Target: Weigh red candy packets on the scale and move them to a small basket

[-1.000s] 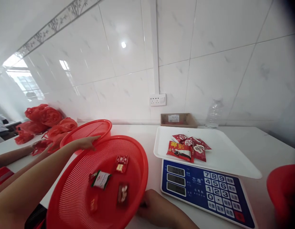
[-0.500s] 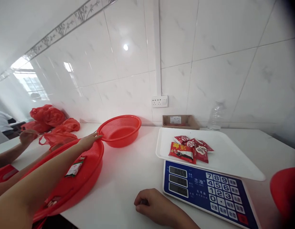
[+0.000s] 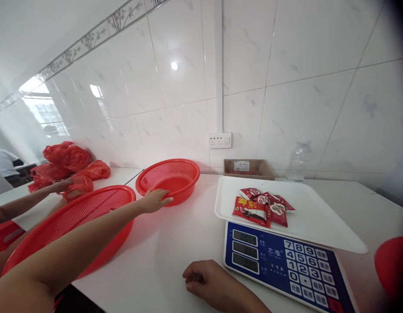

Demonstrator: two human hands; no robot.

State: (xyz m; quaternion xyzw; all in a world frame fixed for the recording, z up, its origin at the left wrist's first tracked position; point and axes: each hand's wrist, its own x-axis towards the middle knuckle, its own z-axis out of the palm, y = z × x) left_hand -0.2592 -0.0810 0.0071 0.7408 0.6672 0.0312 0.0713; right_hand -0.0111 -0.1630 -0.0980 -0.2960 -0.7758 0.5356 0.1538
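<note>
My left hand [image 3: 156, 201] reaches across the large red basket [image 3: 121, 237] to the near rim of a smaller red basket [image 3: 185, 191]. Its fingers are stretched out at that rim. On the white table, my right hand [image 3: 209, 280] rests loosely curled, thumb near the fingertips, with nothing visible inside. A blue scale [image 3: 265, 261] stands to its right, its display lit. Several red snack packets [image 3: 252, 211] lie in a pile on the scale's white tray [image 3: 319, 217]. My left arm hides part of the large basket, which is tilted.
Another person's arm [image 3: 28, 200] reaches to red plastic bags [image 3: 72, 156] at the left. Near the wall stand a cardboard box [image 3: 265, 168] and a clear plastic bottle [image 3: 299, 161]. A wall socket [image 3: 220, 140] is above. Something red [image 3: 394, 265] shows at the right edge.
My left hand has moved right, from the large basket's rim to the smaller basket. The large basket has shifted left and tilted, and its packets are out of sight. My right hand has barely moved.
</note>
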